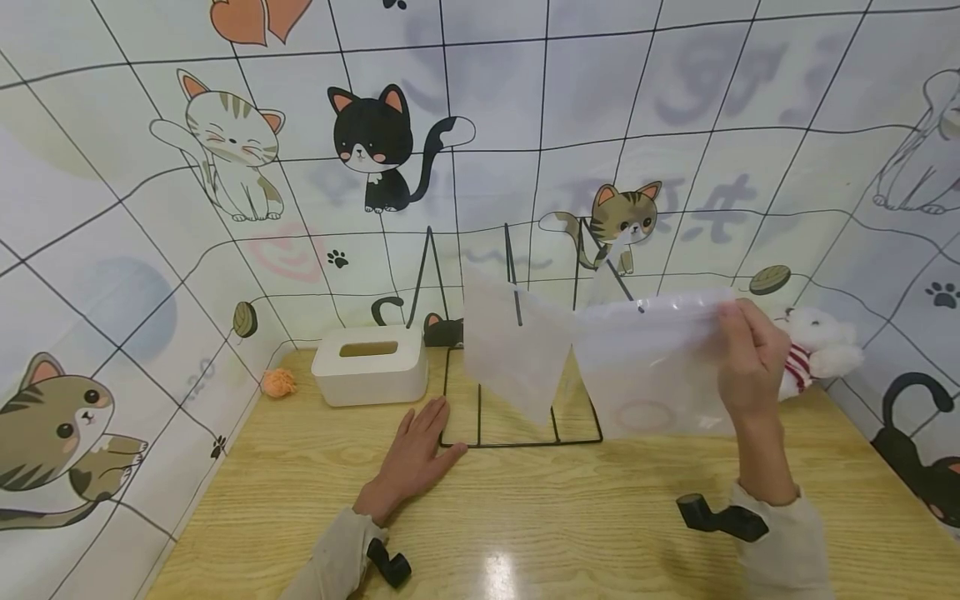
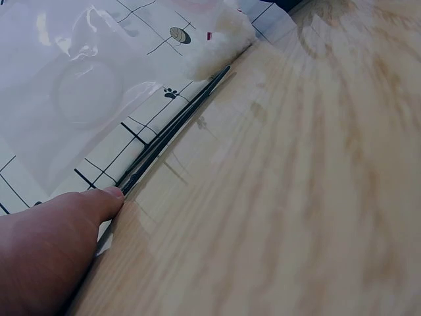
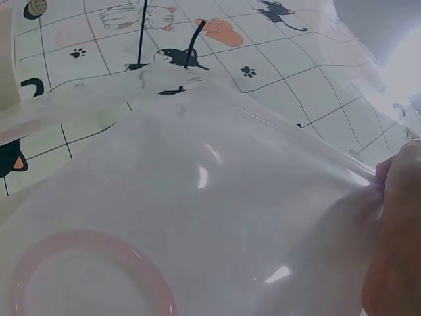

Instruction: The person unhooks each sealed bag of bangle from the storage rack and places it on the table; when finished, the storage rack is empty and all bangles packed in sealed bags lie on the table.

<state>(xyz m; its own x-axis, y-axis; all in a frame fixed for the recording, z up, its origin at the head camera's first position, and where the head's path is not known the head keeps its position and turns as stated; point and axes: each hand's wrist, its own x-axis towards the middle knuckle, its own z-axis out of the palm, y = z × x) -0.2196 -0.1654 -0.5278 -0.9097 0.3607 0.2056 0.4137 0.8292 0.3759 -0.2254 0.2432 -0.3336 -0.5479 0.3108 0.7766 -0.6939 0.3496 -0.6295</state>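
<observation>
My right hand (image 1: pixel 752 358) pinches the upper right corner of a translucent plastic bag (image 1: pixel 660 375) with a faint round mark on it. The bag spreads leftward over a black wire rack (image 1: pixel 521 445) with upright prongs; one prong tip meets its upper edge. Another whitish translucent panel (image 1: pixel 513 350) hangs at the rack's middle; I cannot tell whether it belongs to the same bag. On the table, my left hand (image 1: pixel 416 458) lies with fingers extended at the rack's front left corner. In the left wrist view, its thumb (image 2: pixel 85 210) touches the wire base (image 2: pixel 171 128).
A white tissue box (image 1: pixel 371 367) stands left of the rack, with a small orange ball (image 1: pixel 278 382) beyond it. Behind my right hand sits a white plush toy (image 1: pixel 821 346) in red stripes. A cat-patterned cloth (image 1: pixel 502 108) backs the wooden table (image 1: pixel 510 508).
</observation>
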